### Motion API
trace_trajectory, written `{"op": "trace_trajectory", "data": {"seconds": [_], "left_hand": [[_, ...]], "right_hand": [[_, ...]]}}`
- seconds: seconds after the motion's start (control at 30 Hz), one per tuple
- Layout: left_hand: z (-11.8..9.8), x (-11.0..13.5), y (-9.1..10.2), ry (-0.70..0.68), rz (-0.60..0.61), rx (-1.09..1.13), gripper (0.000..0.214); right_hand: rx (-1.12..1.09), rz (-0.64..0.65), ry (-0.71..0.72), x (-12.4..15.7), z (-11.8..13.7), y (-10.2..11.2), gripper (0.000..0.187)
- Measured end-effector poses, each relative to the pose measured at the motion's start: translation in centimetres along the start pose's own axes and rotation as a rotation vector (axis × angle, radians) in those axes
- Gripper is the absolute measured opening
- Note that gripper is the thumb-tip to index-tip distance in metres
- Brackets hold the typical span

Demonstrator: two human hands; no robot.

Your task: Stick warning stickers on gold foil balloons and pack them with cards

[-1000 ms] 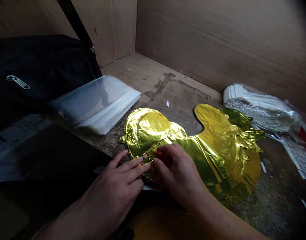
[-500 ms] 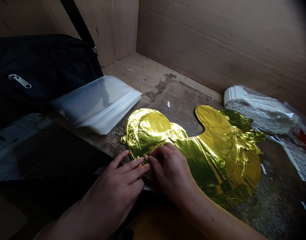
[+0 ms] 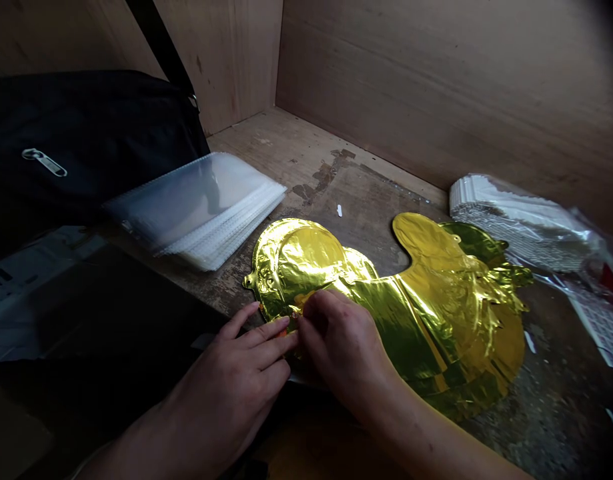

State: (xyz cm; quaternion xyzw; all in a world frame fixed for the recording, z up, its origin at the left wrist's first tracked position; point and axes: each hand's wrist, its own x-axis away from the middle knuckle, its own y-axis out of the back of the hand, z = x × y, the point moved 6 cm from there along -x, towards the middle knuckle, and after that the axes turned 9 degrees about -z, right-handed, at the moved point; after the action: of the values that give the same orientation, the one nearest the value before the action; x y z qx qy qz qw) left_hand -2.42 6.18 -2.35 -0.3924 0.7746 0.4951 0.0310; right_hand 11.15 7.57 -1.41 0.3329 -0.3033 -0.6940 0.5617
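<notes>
A stack of flattened gold foil balloons lies on the wooden table, shiny and creased. My left hand rests at their near left edge, fingers stretched out and pressing down. A small orange-red patch shows beneath its fingertips. Close beside it, my right hand is closed in a pinch, thumb against forefinger, low over the foil. Whatever lies between those fingertips is too small and too covered to make out. The two hands' fingertips almost meet.
Clear plastic sleeves are stacked behind the left hand, against a black bag. White strips in a clear bag lie at the right, near a printed sheet. Small white scraps dot the table. Wooden walls rise behind.
My right hand's fingertips have shifted slightly; a small pale round spot that showed between the hands is now mostly hidden. The left hand stays in place. The view has moved slightly.
</notes>
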Motion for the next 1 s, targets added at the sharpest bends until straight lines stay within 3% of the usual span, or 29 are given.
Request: {"op": "trace_trajectory", "data": {"seconds": [0.23, 0.47, 0.63, 1.0], "left_hand": [[0.4, 1.0, -1.2, -0.028, -0.16, -0.038, 0.014], [0.6, 1.1, -1.4, -0.024, -0.139, -0.04, 0.011], [0.1, 0.8, -0.9, 0.006, -0.075, -0.075, 0.014], [-0.1, 0.9, -0.8, 0.024, -0.067, -0.121, 0.012]], "right_hand": [[-0.087, 0.025, -0.05, -0.1, -0.4, -0.2, 0.012], [-0.418, -0.003, -0.298, -0.5, -1.4, 0.8, 0.008], [-0.654, 0.07, -0.546, -0.3, -2.1, -0.2, 0.02], [-0.622, 0.065, -0.615, -0.3, -2.8, -0.9, 0.025]]}}
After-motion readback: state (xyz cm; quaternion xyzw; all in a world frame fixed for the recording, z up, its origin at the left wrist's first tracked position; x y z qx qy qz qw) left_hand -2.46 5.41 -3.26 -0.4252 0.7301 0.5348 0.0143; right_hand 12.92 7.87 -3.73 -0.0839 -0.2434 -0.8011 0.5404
